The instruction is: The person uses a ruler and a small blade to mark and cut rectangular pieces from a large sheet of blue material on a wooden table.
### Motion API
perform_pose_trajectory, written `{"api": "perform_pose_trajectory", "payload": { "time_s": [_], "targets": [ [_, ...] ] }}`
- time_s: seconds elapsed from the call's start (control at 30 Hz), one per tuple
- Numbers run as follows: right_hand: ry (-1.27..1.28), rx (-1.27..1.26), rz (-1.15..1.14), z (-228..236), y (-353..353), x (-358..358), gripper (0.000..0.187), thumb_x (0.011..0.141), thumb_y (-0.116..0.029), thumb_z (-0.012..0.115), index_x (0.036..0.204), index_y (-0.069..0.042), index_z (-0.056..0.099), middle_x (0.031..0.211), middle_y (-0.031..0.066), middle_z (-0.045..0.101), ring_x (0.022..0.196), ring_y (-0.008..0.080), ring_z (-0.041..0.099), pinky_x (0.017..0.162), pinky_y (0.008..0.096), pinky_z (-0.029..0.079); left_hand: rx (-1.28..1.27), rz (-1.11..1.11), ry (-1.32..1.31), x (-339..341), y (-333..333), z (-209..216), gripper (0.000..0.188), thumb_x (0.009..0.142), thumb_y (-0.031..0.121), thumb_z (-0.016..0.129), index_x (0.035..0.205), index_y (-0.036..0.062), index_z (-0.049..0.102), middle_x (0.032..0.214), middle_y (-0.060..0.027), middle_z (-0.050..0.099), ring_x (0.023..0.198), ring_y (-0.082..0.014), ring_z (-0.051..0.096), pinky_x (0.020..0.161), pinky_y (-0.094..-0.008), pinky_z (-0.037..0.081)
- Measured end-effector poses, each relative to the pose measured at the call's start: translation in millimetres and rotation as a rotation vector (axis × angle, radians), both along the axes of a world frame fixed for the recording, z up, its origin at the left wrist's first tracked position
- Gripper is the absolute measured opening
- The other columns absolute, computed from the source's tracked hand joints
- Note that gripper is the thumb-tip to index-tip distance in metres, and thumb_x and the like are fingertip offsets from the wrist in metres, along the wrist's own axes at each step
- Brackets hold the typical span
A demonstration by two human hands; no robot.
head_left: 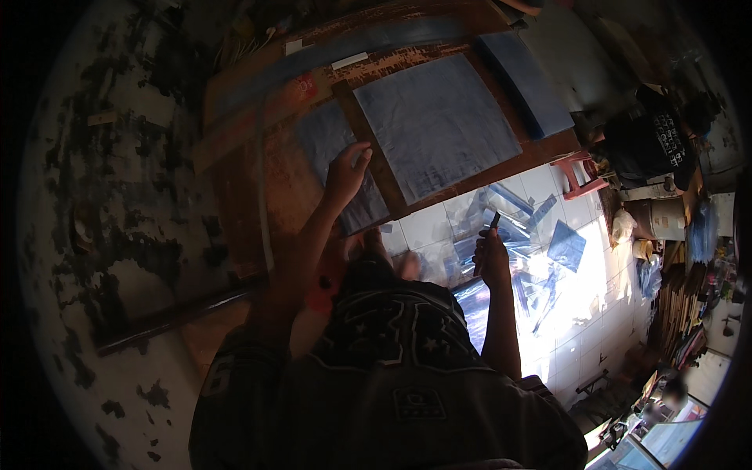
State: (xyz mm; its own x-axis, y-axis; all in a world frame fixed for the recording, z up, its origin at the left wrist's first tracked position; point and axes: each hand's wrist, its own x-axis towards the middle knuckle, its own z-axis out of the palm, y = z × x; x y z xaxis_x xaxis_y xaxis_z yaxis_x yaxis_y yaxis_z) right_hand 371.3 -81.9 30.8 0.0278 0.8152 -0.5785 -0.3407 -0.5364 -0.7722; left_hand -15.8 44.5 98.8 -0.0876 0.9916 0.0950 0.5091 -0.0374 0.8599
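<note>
My left hand [347, 174] is over the table beside a narrow wooden strip [377, 163], its fingers loosely curled with a small gap at the thumb and nothing visible in them. The strip lies between a large blue-grey sheet [439, 125] on its right and a smaller blue-grey sheet [325, 137] on its left, partly behind my hand. Off the table's near edge, above the floor, my right hand [492, 262] is closed around a slim dark knife-like tool [496, 220] pointing up and away. Its exact kind is too dark to tell.
The worn brown table [290, 184] also bears a thick dark blue stack [529, 86] and a white strip [349, 60]. Shiny film scraps [517, 227] litter the tiled floor, near a red stool [578, 174]. Another person [646, 141] is at the right. A mottled wall [117, 196] borders the left.
</note>
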Motion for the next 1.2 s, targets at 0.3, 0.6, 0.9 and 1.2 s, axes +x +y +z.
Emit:
{"api": "perform_pose_trajectory", "payload": {
  "time_s": [0.3,0.6,0.9,1.2],
  "targets": [
    [-0.186,-0.009,0.206,9,21,-21,0.05,0.107,-0.047,0.051,0.122,0.0,0.059,0.084,0.0072,0.065,0.062,0.0142,0.062,0.057,0.029,0.051,0.093,0.256,0.552,-27,110,-82,0.058,0.106,0.029,0.053,0.156,0.0049,0.036,0.15,-0.0251,0.049,0.143,-0.0433,0.041,0.116,-0.0616,0.031],
    [-0.395,-0.153,0.536,70,86,-92,0.053,0.109,-0.05,0.044,0.108,0.001,0.06,0.056,0.0011,0.049,0.045,0.0109,0.051,0.044,0.0266,0.04,0.14,0.348,0.748,-16,106,-98,0.055,0.108,0.03,0.045,0.157,0.0055,0.035,0.162,-0.0189,0.037,0.151,-0.0356,0.033,0.122,-0.0592,0.022],
    [-0.937,0.516,0.818,54,237,-224,0.039,0.11,-0.035,0.044,0.103,0.0,0.06,0.089,0.0289,0.071,0.09,0.0492,0.069,0.074,0.0583,0.053,-0.055,0.294,0.65,-17,110,-85,0.059,0.107,0.024,0.044,0.159,-0.0008,0.028,0.167,-0.0193,0.027,0.156,-0.0326,0.024,0.126,-0.0569,0.013],
    [-1.274,0.852,1.049,26,342,-320,0.037,0.109,-0.03,0.042,0.106,0.002,0.061,0.1,0.0281,0.068,0.093,0.0479,0.068,0.081,0.0537,0.056,-0.087,0.238,0.777,-17,112,-84,0.066,0.102,0.023,0.05,0.159,-0.0004,0.028,0.166,-0.0229,0.026,0.157,-0.0366,0.019,0.125,-0.0611,0.014]
  ]
}}
